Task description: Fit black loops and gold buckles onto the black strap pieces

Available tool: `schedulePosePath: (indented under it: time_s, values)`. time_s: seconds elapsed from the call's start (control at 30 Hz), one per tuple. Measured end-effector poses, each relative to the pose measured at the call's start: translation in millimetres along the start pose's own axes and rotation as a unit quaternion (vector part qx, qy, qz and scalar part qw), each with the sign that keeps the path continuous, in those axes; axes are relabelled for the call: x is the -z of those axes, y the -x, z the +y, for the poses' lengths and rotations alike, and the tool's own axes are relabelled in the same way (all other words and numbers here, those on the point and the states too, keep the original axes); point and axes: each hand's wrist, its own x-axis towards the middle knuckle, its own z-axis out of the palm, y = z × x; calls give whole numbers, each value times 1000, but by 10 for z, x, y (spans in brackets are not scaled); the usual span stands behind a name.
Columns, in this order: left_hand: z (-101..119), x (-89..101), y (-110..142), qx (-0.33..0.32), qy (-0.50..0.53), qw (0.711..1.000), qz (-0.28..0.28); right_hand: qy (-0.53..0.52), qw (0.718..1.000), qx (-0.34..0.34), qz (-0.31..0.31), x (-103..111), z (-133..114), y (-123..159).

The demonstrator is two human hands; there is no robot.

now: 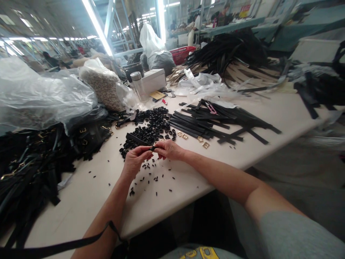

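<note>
My left hand (134,158) and my right hand (171,149) meet over the table, both with fingers pinched together. Between the fingertips is a black strap (152,148), gripped from both sides; most of that part is covered by the fingers. A flat black length (137,139) extends left behind my left hand, seemingly part of the same strap. Just behind the hands spreads a heap of small black loops (153,126). Tiny black bits (156,178) are scattered in front of them. Several gold buckles (206,145) lie to the right of the loops.
Loose black straps (194,124) lie right of the loops, with a pink-handled tool (211,108) on them. Buckled straps (32,162) pile up at left under plastic bags (45,97). A clear bottle (138,86) and white box (154,80) stand behind. A dark band (54,248) crosses my left forearm.
</note>
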Motion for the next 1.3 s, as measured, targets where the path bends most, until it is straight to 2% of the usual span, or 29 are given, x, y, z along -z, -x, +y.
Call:
schedulePosePath:
  time_s: [0.13, 0.43, 0.67, 0.83, 1.0, 1.13, 1.3]
  values:
    - [29, 15, 12, 0, 7, 1000, -18, -8, 1000, -5, 9, 1, -6, -2]
    - [11, -9, -6, 8, -11, 1000, 24, 1, 1000, -20, -22, 3, -68, 27]
    - [0, -23, -2, 30, 33, 998, 50, 66, 997, -40, -2, 5, -77, 29]
    - [-11, -1, -17, 33, 37, 998, 48, 119, 993, -8, 15, 9, -86, 28]
    - [-52, 63, -55, 78, 40, 996, 24, 181, 983, 19, 7, 13, -104, 31]
    - [-56, 63, -45, 63, 28, 998, 13, 112, 994, -7, -10, 2, -87, 35]
    - [-18, -13, -7, 34, 54, 997, 42, -25, 999, -27, -15, -24, -68, 34]
